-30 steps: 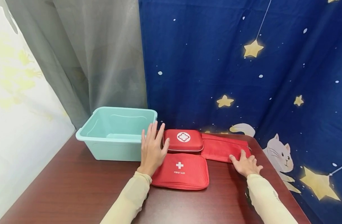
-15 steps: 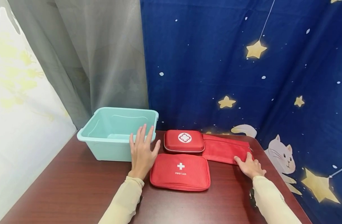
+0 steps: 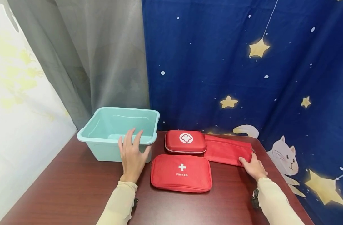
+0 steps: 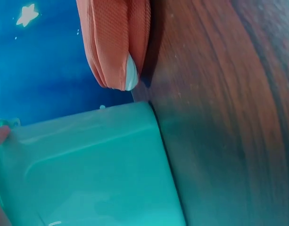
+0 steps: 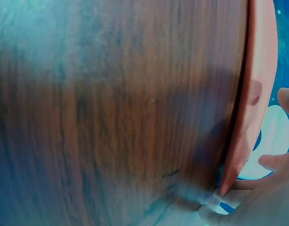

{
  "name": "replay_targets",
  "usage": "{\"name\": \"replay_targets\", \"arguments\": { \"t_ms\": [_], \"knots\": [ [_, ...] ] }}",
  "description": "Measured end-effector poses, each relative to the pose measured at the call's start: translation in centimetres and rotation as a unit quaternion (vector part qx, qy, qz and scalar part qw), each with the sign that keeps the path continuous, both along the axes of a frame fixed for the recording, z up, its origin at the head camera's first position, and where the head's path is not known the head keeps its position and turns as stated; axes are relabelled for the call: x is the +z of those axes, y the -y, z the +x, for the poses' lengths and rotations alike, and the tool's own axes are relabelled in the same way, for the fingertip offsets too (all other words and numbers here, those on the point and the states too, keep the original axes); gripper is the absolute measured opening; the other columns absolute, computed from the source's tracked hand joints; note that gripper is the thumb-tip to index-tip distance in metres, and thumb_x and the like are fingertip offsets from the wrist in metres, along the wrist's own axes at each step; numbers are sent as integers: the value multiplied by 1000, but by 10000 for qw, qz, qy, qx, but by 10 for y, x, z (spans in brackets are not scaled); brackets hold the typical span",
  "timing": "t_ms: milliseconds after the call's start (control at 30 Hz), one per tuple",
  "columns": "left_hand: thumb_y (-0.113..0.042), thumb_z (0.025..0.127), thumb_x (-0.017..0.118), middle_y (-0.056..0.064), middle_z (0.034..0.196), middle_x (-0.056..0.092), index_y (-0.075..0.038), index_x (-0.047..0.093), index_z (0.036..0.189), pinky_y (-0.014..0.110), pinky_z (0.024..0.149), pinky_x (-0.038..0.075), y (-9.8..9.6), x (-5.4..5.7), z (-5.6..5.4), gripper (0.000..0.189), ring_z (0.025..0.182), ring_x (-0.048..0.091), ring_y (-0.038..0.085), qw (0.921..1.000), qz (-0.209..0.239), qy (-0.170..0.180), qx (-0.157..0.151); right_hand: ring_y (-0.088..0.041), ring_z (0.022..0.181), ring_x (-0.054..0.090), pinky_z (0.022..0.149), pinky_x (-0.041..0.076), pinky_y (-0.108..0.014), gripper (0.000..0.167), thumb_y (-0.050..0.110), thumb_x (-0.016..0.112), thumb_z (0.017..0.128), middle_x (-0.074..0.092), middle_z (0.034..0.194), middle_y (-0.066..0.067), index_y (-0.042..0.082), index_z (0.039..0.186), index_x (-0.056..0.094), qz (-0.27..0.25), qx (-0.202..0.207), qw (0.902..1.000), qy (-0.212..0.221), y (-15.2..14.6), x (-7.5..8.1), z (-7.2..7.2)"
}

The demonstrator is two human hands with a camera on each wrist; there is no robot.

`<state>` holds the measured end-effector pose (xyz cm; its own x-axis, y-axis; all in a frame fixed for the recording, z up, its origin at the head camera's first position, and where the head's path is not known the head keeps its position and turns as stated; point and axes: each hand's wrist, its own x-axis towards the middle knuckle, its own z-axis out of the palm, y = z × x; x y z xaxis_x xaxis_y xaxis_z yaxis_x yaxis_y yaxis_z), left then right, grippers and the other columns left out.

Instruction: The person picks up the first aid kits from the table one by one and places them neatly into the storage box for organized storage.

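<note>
My left hand (image 3: 133, 162) is at the near wall of a turquoise plastic bin (image 3: 106, 151), fingers spread and loosely bent over its front rim; whether they touch it cannot be told. My right hand (image 3: 255, 167) is at the right end of a flat red zip pouch (image 3: 226, 150). In the right wrist view its thumb (image 5: 286, 100) stands apart from the pouch, while lower fingers reach its end at the tabletop. A red hard-shell case (image 3: 175, 142) with a white cross emblem overlaps the pouch's left end. In front lies a soft red first-aid bag (image 3: 167, 173).
Everything stands on a dark reddish-brown wooden table (image 3: 76, 193). Behind its back edge hang a grey curtain (image 3: 118, 62) and a blue star-patterned curtain (image 3: 205, 62). A white patterned cloth (image 3: 22, 125) hangs at the left.
My left hand has moved left, away from the first-aid bag, to the bin's front, and its fingers have bent more. My right hand has shifted slightly right along the pouch's end.
</note>
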<state>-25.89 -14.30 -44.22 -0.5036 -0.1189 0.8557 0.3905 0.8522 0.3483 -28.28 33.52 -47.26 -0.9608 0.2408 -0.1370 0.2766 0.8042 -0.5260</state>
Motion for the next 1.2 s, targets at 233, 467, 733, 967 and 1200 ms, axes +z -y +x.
{"name": "replay_targets", "arguments": {
  "t_ms": [233, 467, 733, 967, 1200],
  "knots": [
    [-12, 71, 86, 21, 130, 56, -4, 67, 121, 63, 113, 17, 7, -6, 1, 55, 128, 48, 37, 9988, 378, -299, -41, -63, 125, 32, 96, 24, -77, 88, 49, 49, 97, 28, 140, -44, -10, 150, 12, -15, -174, 9997, -144, 0, -2, -1],
    [-9, 69, 89, 23, 121, 60, -3, 68, 117, 63, 114, 18, 10, -12, 1, 53, 120, 52, 37, 9957, 738, -556, -50, -61, 126, 35, 97, 29, -74, 84, 47, 51, 97, 31, 139, -44, -10, 149, 17, -98, -347, 9987, -354, -2, -2, 0],
    [-7, 69, 89, 19, 108, 60, 0, 68, 104, 63, 111, 21, 10, -13, -1, 42, 108, 54, 35, 9939, 894, -644, -53, -56, 129, 29, 105, 28, -69, 76, 36, 52, 97, 33, 137, -42, -13, 146, 23, -419, -797, 9932, -744, 0, 4, 1],
    [-11, 69, 88, 18, 101, 59, -1, 67, 98, 61, 111, 22, 12, -13, 0, 36, 102, 55, 35, 9939, 839, -719, -43, -52, 119, 45, 101, 43, -56, 71, 29, 55, 97, 43, 132, -40, -20, 142, 29, -1108, -1291, 9808, -956, 1, 7, 0],
    [-13, 68, 89, 17, 98, 59, -2, 68, 97, 59, 109, 23, 14, -14, -1, 37, 99, 55, 35, 9943, 775, -728, -19, -44, 108, 58, 87, 56, -42, 66, 26, 58, 98, 47, 129, -38, -20, 139, 34, -1832, -1496, 9688, -742, 2, 9, -2]
  ]
}}
